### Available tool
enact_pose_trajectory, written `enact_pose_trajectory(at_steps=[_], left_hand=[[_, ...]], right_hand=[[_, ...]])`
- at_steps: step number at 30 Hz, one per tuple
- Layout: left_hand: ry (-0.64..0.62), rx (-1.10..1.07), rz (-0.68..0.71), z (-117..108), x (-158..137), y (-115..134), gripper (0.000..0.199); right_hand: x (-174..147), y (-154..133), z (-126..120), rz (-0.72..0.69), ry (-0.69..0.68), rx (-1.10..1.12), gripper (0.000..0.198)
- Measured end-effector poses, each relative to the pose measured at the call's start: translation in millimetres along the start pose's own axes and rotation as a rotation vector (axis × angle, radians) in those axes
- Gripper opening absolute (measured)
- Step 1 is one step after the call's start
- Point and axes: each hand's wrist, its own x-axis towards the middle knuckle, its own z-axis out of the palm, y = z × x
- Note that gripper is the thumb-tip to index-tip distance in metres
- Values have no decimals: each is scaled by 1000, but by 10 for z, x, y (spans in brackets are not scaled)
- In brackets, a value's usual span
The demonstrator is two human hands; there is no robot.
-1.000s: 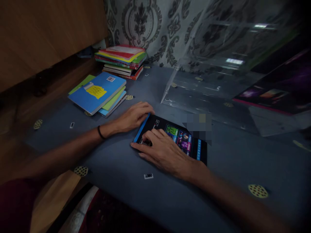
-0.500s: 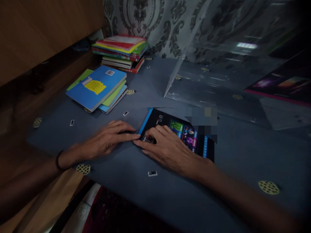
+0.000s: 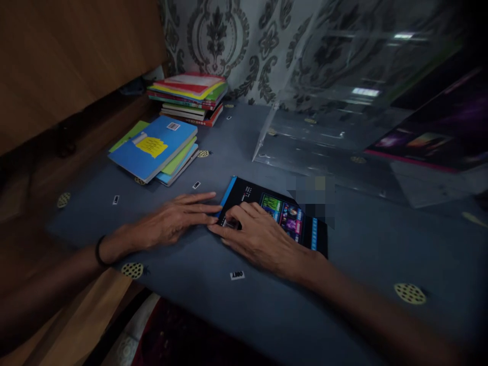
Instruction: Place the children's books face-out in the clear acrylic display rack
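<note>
A black book (image 3: 254, 189) with a blue strip along its left edge and small coloured pictures on its cover lies flat on the table. Its far right corner is masked by a pixelated patch. My left hand (image 3: 168, 221), with a dark band at the wrist, stretches its fingers flat, their tips against the book's left edge. Across the near part of the cover lies my right hand (image 3: 263, 239), fingers curled and thumb at the near left corner, gripping the book there. Whether anything is under its curled fingers is hidden.
On the left lies a small pile topped by a blue book (image 3: 152, 145) with a yellow patch. Behind it stands a taller stack of books (image 3: 186, 96). A clear plastic sheet (image 3: 290, 142) rises at the back right, beside a dark printed item (image 3: 427, 137). The patterned tabletop (image 3: 183, 295) ends near me.
The left fingers have spread and straightened slightly at the book's edge. My right hand keeps nearly the same place on the book. The whole view has shifted a little.
</note>
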Motion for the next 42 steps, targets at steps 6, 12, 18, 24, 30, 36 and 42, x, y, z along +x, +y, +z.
enact_pose_trajectory(at_steps=[6, 12, 18, 24, 30, 36, 42], left_hand=[[8, 20, -28, 27, 30, 7, 47], [50, 11, -35, 54, 29, -6, 46], [2, 103, 1, 99, 29, -110, 54], [124, 30, -10, 113, 144, -66, 40], [146, 95, -15, 109, 229, -82, 36], [166, 90, -3, 135, 223, -115, 38], [159, 71, 0, 61, 322, -81, 39]], right_hand=[[-1, 0, -21, -5, -23, 6, 36], [-15, 19, 26, -3, -3, 5, 34], [-15, 9, 23, -3, 8, 3, 33], [-15, 19, -30, 36, -5, 85, 29], [-39, 80, 28, 172, 159, 158, 29], [-27, 118, 157, 225, 31, 88, 49], [32, 131, 16, 258, -14, 142, 48]])
